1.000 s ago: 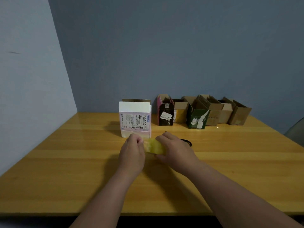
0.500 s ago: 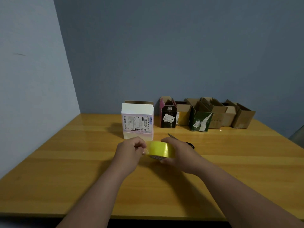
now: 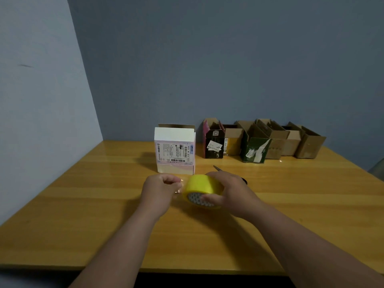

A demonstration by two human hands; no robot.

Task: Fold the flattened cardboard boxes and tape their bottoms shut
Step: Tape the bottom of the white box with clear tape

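Over a glossy wooden table (image 3: 83, 204), the right hand (image 3: 230, 192) grips a round roll of glossy yellow tape (image 3: 202, 187), fingers curled over its rim and thumb against the patterned core. The left hand (image 3: 160, 189) pinches the clear loose tape end beside the roll. Just behind stands a white cardboard box (image 3: 174, 150) with a barcoded shipping label, its print too small to read. Brown, black and green folded boxes (image 3: 261, 142) line the wall.

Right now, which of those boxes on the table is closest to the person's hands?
The white box with the printed shipping label, standing alone just beyond the left hand and right hand. The other boxes sit in a row by the wall.
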